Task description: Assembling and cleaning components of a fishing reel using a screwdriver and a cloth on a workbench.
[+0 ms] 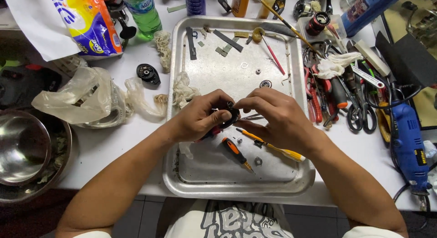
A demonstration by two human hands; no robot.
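Head view: black part [233, 114] between both hands' grip.

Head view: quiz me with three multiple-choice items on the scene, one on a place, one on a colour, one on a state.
1. Where does the small screwdriver with the orange and black handle lie?
A. inside the shallow metal tray
B. in the steel bowl
C. on the floor

2. What colour is the body of the corded rotary power tool at the right?
A. red
B. blue
C. green

3. What are the two hands doing?
A. resting flat on the table
B. both closed around a small black round part
C. lifting the tray

Answers: 1 A, it lies on the tray floor below the hands. 2 B, its casing is blue. 3 B, left hand and right hand meet on the part above the tray.
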